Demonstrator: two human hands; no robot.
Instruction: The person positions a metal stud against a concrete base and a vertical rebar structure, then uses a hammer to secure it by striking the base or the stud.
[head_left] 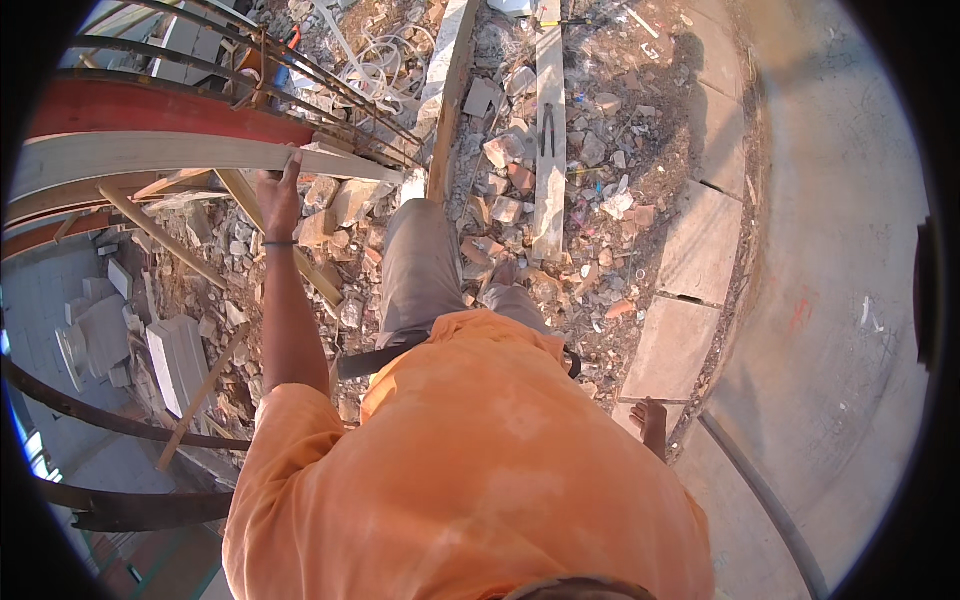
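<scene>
My left arm reaches forward, and my left hand is closed on the edge of a long pale wooden board. The board runs from the far left rim to just ahead of my knee. Its lower side hides part of my grip. My right hand hangs low at my right side, over the paving slabs. Its fingers look apart, and nothing shows in them. Ahead of me a pair of black-handled pincers lies on a pale plank.
Broken bricks and rubble cover the ground. Rusty rebar and a red beam stand at the left. A wooden beam lies ahead of my leg. White blocks are piled left, concrete slabs line the right.
</scene>
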